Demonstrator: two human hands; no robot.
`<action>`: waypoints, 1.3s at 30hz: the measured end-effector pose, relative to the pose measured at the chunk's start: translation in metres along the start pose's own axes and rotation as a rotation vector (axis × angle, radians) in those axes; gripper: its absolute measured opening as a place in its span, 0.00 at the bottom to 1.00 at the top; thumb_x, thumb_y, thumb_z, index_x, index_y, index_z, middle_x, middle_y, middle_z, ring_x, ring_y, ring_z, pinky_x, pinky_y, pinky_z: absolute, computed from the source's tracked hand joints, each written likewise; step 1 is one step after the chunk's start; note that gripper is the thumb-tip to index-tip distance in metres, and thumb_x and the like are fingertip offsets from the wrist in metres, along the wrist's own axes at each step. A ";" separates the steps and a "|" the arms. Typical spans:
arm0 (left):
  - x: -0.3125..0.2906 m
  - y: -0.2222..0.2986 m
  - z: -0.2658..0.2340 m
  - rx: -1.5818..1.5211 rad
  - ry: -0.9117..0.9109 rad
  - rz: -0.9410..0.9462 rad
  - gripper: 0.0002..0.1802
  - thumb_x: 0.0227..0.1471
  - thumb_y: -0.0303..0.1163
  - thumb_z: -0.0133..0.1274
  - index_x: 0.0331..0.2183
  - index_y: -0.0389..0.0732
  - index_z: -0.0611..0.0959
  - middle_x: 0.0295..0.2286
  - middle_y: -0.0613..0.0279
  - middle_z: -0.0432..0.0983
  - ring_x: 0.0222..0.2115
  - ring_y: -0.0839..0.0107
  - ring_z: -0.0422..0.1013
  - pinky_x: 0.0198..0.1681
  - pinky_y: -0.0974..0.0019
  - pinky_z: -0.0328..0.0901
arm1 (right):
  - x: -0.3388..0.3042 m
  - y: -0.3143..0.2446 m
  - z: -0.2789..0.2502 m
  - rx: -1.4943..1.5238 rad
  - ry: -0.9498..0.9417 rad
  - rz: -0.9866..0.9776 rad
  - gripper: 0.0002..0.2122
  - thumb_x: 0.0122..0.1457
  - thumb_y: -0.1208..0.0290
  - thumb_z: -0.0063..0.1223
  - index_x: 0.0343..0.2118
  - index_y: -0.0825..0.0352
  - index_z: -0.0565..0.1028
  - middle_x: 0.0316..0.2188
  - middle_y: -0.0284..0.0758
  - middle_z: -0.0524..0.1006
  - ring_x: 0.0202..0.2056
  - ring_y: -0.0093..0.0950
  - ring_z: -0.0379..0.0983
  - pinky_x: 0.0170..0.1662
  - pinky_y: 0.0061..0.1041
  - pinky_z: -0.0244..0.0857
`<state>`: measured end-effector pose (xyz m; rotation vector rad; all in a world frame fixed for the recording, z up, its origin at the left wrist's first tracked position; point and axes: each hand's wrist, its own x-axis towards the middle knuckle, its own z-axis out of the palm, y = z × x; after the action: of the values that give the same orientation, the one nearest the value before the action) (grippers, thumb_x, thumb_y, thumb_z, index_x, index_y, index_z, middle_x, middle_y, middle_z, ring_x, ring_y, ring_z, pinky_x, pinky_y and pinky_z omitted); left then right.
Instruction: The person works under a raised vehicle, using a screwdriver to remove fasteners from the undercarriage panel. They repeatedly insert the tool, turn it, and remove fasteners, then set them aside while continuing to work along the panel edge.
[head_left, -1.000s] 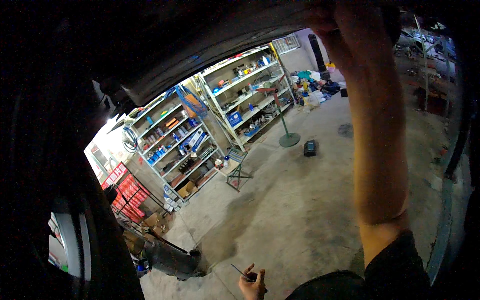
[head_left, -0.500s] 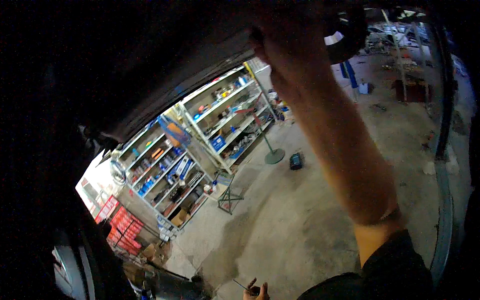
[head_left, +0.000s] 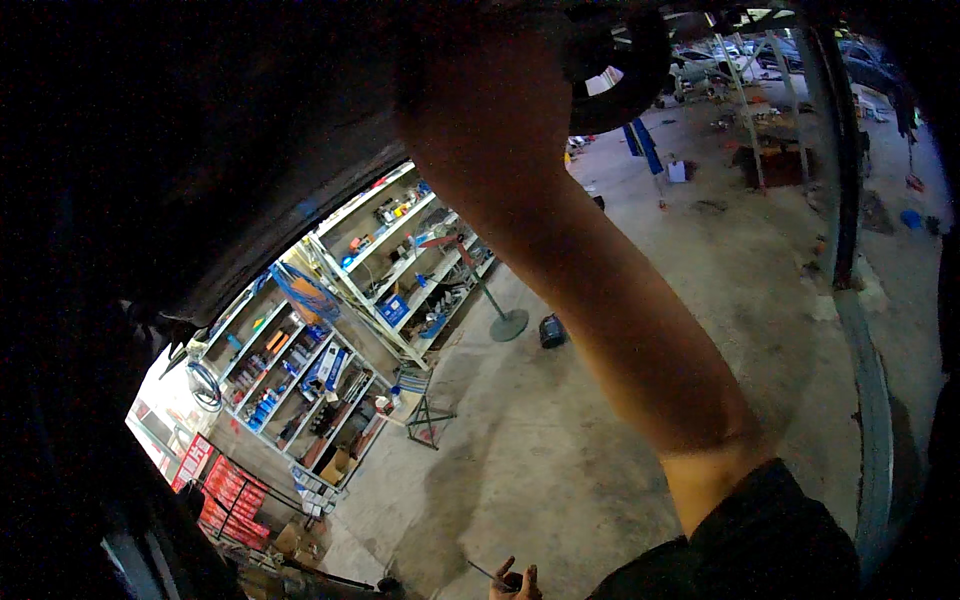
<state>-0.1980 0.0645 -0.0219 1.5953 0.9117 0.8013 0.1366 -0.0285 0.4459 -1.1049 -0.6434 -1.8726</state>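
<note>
Garage shelves [head_left: 340, 330] behind, right hand [head_left: 490, 95] reaches overhead.

Overhead, the dark underbody [head_left: 200, 150] closes off the whole upper left, and the raised right hand [head_left: 490, 90] is pressed up against it beside a black curved part [head_left: 625, 85]. Below, the concrete floor [head_left: 620, 420] lies open; the shelving [head_left: 340, 320] and a round-based stand [head_left: 495, 305] bound its left side.

Your right hand [head_left: 480, 110] lost in dark underbody at 12 o'clock, your left hand [head_left: 515, 583] cut off at 6 o'clock, its thin tool [head_left: 482, 571] too small to tell
</note>
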 end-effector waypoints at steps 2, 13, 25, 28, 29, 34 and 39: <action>-0.003 0.007 0.003 -0.025 -0.013 -0.023 0.17 0.56 0.23 0.60 0.47 0.32 0.80 0.14 0.73 0.47 0.11 0.80 0.44 0.16 0.70 0.51 | 0.003 -0.001 0.006 -0.008 0.013 0.008 0.04 0.53 0.75 0.53 0.31 0.63 0.77 0.23 0.38 0.78 0.26 0.33 0.75 0.30 0.29 0.70; -0.007 0.031 0.008 -0.047 0.004 -0.113 0.20 0.54 0.25 0.62 0.49 0.32 0.79 0.14 0.70 0.58 0.10 0.78 0.54 0.14 0.69 0.55 | 0.006 -0.005 0.006 0.002 -0.020 0.077 0.06 0.52 0.78 0.50 0.32 0.62 0.75 0.24 0.40 0.78 0.26 0.36 0.76 0.27 0.29 0.69; 0.003 0.009 -0.001 -0.015 -0.011 -0.153 0.19 0.57 0.27 0.59 0.51 0.36 0.79 0.12 0.73 0.55 0.08 0.79 0.50 0.13 0.69 0.52 | -0.004 0.006 -0.001 0.002 -0.130 0.095 0.08 0.52 0.80 0.48 0.35 0.62 0.73 0.27 0.40 0.78 0.29 0.35 0.75 0.28 0.28 0.67; -0.002 0.026 -0.005 -0.119 -0.052 -0.257 0.20 0.60 0.31 0.56 0.53 0.36 0.77 0.14 0.70 0.60 0.10 0.77 0.55 0.13 0.67 0.55 | -0.012 0.000 0.005 0.024 -0.162 0.091 0.09 0.53 0.80 0.48 0.36 0.63 0.73 0.29 0.40 0.77 0.30 0.34 0.75 0.29 0.28 0.67; -0.003 0.030 -0.008 -0.135 -0.074 -0.296 0.21 0.61 0.32 0.54 0.54 0.37 0.76 0.17 0.68 0.65 0.13 0.75 0.60 0.15 0.67 0.58 | -0.015 -0.003 0.008 0.041 -0.178 0.090 0.09 0.53 0.80 0.48 0.37 0.63 0.73 0.29 0.40 0.77 0.30 0.33 0.74 0.30 0.27 0.67; 0.025 0.007 -0.007 -0.317 -0.072 -0.314 0.19 0.60 0.31 0.54 0.50 0.32 0.75 0.17 0.69 0.65 0.12 0.78 0.59 0.15 0.71 0.55 | -0.016 0.014 -0.010 -0.011 -0.243 0.096 0.09 0.54 0.80 0.48 0.39 0.64 0.73 0.31 0.39 0.77 0.32 0.31 0.74 0.32 0.26 0.67; 0.042 -0.025 -0.025 -0.777 -0.108 -0.496 0.25 0.58 0.35 0.54 0.53 0.32 0.70 0.21 0.67 0.59 0.20 0.73 0.58 0.24 0.68 0.58 | -0.026 0.004 0.004 0.013 -0.371 0.068 0.10 0.55 0.80 0.48 0.40 0.64 0.73 0.33 0.38 0.76 0.34 0.29 0.73 0.35 0.25 0.66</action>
<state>-0.2028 0.1162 -0.0396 0.6862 0.7391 0.5965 0.1489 -0.0170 0.4253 -1.4632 -0.8119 -1.6158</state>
